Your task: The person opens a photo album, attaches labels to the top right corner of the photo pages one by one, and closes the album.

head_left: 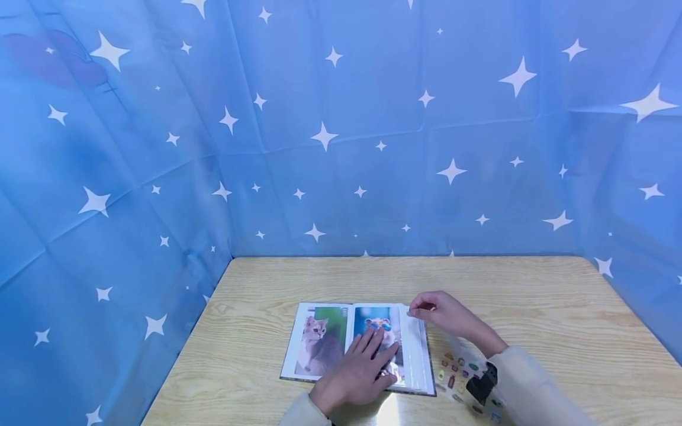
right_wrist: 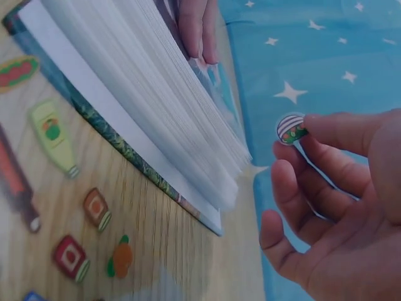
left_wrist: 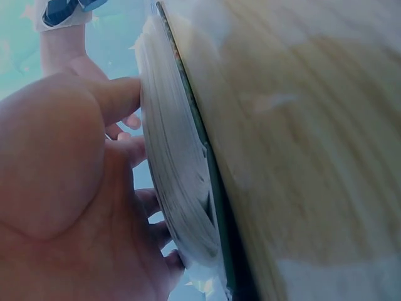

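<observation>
A photo album [head_left: 322, 340] lies open, with a cat picture on its left page and another animal picture on its right page. My left hand [head_left: 360, 368] rests spread on the right page, covering part of that picture. In the left wrist view its fingers reach over the thick stack of pages [left_wrist: 172, 144]. My right hand [head_left: 439, 313] is over the album's upper right corner. Between thumb and fingertip it pinches a small round sticker [right_wrist: 291, 129] with stripes and green and red bits. A clear sheet of food stickers [head_left: 453, 378] lies right of the album, partly under the right forearm.
The wooden table [head_left: 256, 284] runs back to a blue curtain [head_left: 373, 195] with white stars. On the sticker sheet a yellow-green tube sticker [right_wrist: 53, 138] and a red jar sticker [right_wrist: 71, 258] show. A dark strap [head_left: 482, 383] circles the right wrist.
</observation>
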Action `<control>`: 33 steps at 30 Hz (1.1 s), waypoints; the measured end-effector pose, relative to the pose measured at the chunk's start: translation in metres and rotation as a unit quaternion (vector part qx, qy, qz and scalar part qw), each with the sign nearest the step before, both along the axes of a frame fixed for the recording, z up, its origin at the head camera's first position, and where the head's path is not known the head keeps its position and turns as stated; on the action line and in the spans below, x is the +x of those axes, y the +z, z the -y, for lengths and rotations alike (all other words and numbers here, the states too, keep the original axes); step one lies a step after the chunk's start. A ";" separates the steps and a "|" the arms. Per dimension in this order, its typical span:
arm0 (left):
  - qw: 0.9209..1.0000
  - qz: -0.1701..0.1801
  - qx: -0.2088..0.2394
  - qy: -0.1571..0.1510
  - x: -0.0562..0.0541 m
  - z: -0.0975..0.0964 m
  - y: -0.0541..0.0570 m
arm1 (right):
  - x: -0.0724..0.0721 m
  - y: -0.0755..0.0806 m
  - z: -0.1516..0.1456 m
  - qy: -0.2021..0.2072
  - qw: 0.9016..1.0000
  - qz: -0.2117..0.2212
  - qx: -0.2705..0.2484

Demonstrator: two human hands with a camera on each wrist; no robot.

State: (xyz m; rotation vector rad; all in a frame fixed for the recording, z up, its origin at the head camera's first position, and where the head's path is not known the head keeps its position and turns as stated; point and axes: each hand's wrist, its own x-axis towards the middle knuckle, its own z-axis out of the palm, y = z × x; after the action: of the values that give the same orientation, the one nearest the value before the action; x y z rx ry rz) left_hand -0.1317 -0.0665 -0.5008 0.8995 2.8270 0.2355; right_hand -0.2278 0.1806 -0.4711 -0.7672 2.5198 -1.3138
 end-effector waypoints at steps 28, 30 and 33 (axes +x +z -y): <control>1.000 0.012 -0.012 -0.002 -0.002 -0.001 0.002 | -0.027 -0.013 0.032 0.006 0.999 0.029 0.041; 1.000 0.012 -0.014 -0.001 -0.003 -0.001 0.001 | -0.028 -0.013 0.033 0.003 0.999 0.033 0.043; 1.000 0.012 -0.014 -0.001 -0.003 -0.001 0.001 | -0.028 -0.014 0.034 0.005 0.998 0.039 0.040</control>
State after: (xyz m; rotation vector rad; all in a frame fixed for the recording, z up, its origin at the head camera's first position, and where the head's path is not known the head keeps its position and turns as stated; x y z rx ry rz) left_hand -0.1346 -0.0652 -0.4996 0.8888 2.7990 0.2057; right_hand -0.2560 0.1468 -0.4849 -0.6963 2.4870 -1.2085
